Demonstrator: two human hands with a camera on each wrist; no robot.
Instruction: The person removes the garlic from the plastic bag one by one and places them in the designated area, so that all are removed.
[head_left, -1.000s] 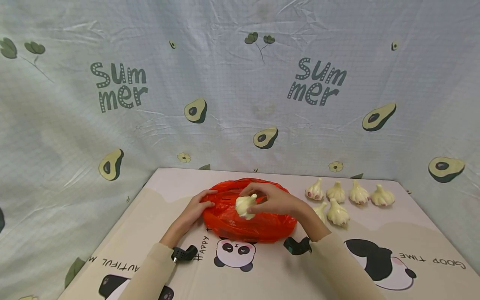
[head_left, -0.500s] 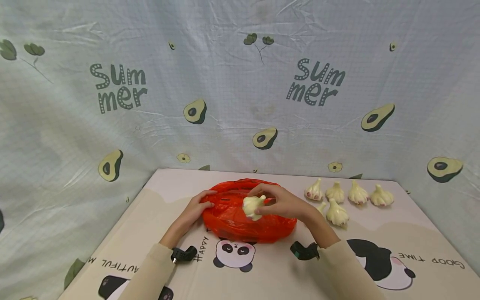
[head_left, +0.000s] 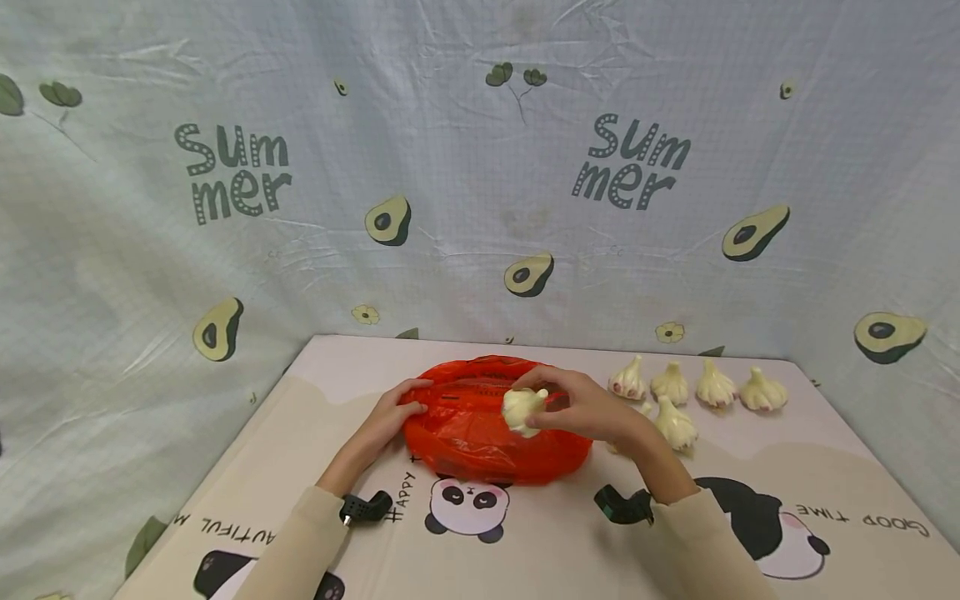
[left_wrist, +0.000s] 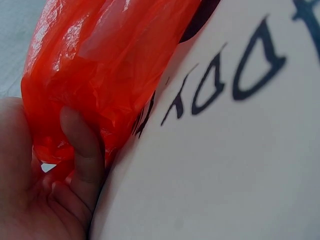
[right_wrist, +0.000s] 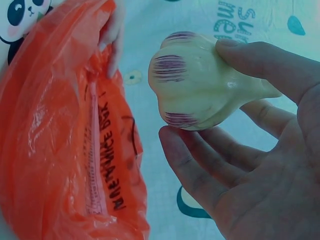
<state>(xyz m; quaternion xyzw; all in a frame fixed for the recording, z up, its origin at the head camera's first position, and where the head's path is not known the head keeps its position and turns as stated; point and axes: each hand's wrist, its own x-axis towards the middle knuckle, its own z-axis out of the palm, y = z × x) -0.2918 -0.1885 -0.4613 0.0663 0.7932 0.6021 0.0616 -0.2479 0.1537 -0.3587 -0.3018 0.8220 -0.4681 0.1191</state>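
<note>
A crinkled red plastic bag [head_left: 487, 454] lies on the table with its mouth facing up. My left hand [head_left: 387, 417] grips its left edge; in the left wrist view the thumb and fingers [left_wrist: 82, 145] curl at the red film. Over the bag's right side, my right hand [head_left: 592, 408] pinches a garlic bulb [head_left: 521, 412] between thumb and fingertips. The right wrist view shows that garlic bulb [right_wrist: 200, 82], cream with purple streaks, its stem towards the palm. Black print shows inside the bag [right_wrist: 45, 135] there.
Right of the bag stand several more garlic bulbs [head_left: 716, 385], with a nearer one [head_left: 675, 425] partly behind the right forearm. The pale tabletop [head_left: 555, 550] has printed pandas and lettering. A curtain [head_left: 450, 133] with avocado prints hangs along the back and sides.
My right hand has shifted to the right with the garlic bulb, from above the bag's middle towards its right rim. The left hand and the bag have stayed in place.
</note>
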